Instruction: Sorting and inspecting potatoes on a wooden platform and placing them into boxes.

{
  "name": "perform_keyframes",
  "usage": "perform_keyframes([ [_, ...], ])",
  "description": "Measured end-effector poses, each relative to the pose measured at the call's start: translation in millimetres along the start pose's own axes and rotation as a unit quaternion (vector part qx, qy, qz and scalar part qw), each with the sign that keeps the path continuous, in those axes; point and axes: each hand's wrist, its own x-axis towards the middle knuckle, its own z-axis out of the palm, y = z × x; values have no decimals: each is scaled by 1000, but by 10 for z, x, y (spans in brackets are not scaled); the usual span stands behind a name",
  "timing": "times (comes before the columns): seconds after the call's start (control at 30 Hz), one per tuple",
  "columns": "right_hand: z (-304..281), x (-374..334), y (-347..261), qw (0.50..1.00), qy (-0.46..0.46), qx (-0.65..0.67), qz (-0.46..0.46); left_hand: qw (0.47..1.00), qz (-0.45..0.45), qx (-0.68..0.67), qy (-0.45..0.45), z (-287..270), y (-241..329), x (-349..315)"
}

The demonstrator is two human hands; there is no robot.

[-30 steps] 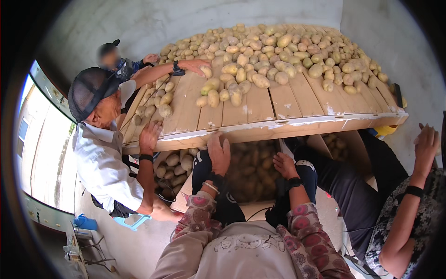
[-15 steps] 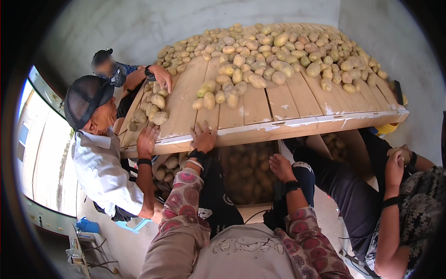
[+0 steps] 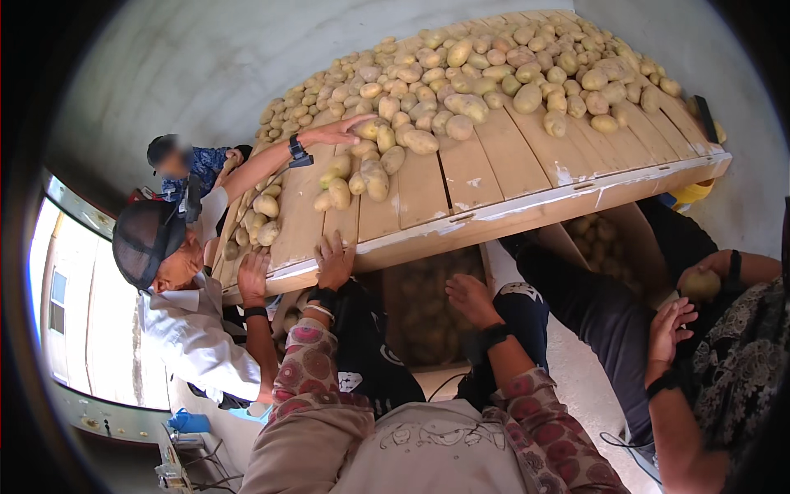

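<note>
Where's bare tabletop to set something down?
Front strip, between the potato pile and front edge, right of the wearer's left hand. Narrower gap between the left cluster and the pile's nearest potatoes. Crowded: most of the table's back half.

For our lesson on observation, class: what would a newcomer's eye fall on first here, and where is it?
Most likely the great spread of potatoes, heaped over the far part of the slatted wooden table. Next, perhaps, the person's left hand at the table's near edge, and the right hand, empty, nearer the middle. At left, a co-worker in a dark mesh cap stretches an arm across.
</note>
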Motion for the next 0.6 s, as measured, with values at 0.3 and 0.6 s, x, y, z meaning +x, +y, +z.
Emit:
perform_keyframes([
  [0.3,142,17,-16,999,-9,-7,43,995,-81,-52,0,231,-218,36],
  [0.6,-75,144,-10,999,-9,34,33,983,-156,-88,-37,-318,430,44],
])
